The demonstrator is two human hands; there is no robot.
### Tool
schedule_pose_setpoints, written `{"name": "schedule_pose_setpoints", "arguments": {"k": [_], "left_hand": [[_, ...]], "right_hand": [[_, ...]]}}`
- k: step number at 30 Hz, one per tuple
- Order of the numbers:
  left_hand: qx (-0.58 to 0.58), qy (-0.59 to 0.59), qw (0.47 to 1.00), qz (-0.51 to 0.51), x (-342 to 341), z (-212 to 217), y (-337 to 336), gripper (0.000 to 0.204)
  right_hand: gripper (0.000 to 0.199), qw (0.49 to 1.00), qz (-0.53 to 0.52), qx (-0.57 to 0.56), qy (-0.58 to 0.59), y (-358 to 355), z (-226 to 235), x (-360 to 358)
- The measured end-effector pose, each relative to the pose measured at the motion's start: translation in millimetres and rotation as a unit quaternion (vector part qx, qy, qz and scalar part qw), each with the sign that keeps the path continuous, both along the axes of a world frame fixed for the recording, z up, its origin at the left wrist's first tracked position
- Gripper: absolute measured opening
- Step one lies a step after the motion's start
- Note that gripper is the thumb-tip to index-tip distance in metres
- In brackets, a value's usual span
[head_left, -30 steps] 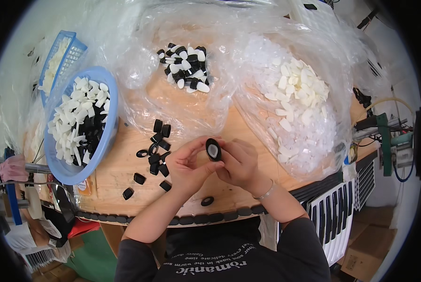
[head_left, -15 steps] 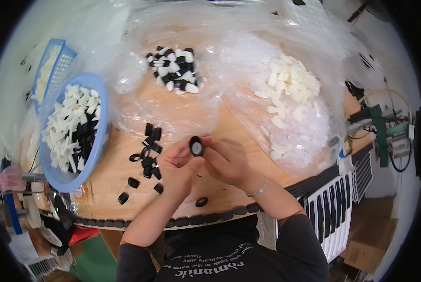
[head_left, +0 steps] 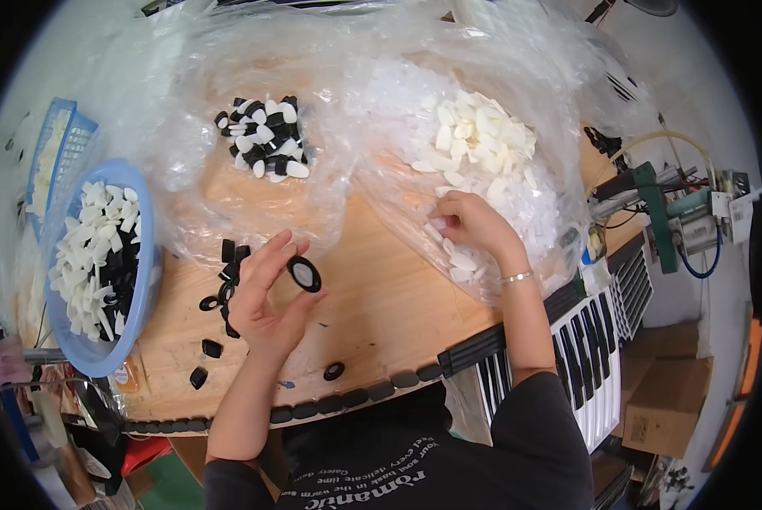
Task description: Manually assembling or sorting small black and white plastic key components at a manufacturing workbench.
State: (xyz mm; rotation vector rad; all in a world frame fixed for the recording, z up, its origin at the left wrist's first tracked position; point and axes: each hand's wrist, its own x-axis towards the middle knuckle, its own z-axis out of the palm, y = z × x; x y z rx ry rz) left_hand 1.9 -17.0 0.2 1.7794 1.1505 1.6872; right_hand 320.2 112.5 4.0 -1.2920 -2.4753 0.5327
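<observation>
Between the thumb and fingers of my left hand (head_left: 270, 297) is a black oval ring-shaped part (head_left: 304, 274), its pale centre facing up. My right hand (head_left: 481, 228) is over the clear plastic sheet, fingers curled together beside a loose white piece (head_left: 433, 229). Whether anything is pinched in them is hidden. Further off lies a heap of cream-white oval pieces (head_left: 483, 132). Several black parts (head_left: 228, 272) lie on the wooden table, partly behind my left hand. One black ring (head_left: 334, 371) sits alone near the front edge.
A blue basin (head_left: 150, 280) of white and black pieces stands at the left, with a blue basket (head_left: 79, 136) behind it. Mixed black-and-white parts (head_left: 266, 136) are piled on plastic. Black pieces (head_left: 355, 398) line the table's front edge. A machine (head_left: 695, 217) stands at the right.
My hands have parted. The right one has moved right to the white pieces; the left keeps the black ring-shaped part and has tilted it. The view has shifted rightward.
</observation>
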Motion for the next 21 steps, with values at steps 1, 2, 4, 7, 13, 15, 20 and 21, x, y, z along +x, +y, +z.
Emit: {"name": "schedule_pose_setpoints", "arguments": {"k": [1, 2, 4, 7, 13, 15, 20, 21], "left_hand": [[-0.001, 0.015, 1.0, 0.004, 0, 0, 0, 0.058], [-0.003, 0.031, 0.999, 0.009, 0, 1, 0, 0.058], [0.02, 0.06, 0.998, 0.022, 2, 7, 3, 0.057], [0.026, 0.079, 0.996, 0.039, 8, 10, 3, 0.056], [0.032, 0.08, 0.996, 0.032, 6, 8, 5, 0.059], [0.031, 0.082, 0.995, 0.038, 7, 7, 4, 0.059], [0.093, 0.16, 0.98, 0.073, 4, 12, 10, 0.056], [0.107, 0.178, 0.974, 0.086, 3, 11, 11, 0.055]], "right_hand": [[0.011, 0.999, 0.026, 0.02, 0.038, -1, -4, -3], [0.011, 0.998, 0.033, 0.019, 0.042, -3, -5, -3], [0.012, 0.999, 0.003, 0.007, 0.037, -5, -3, -2], [0.007, 0.999, -0.034, -0.033, 0.01, -10, 2, 1], [0.008, 0.991, -0.075, 0.104, 0.05, -15, 8, -13], [0.007, 0.986, -0.116, 0.085, 0.084, -14, 20, -14], [0.007, 0.903, -0.074, -0.222, 0.359, -37, 49, -54], [0.007, 0.883, -0.032, -0.286, 0.372, -48, 58, -76]]}}
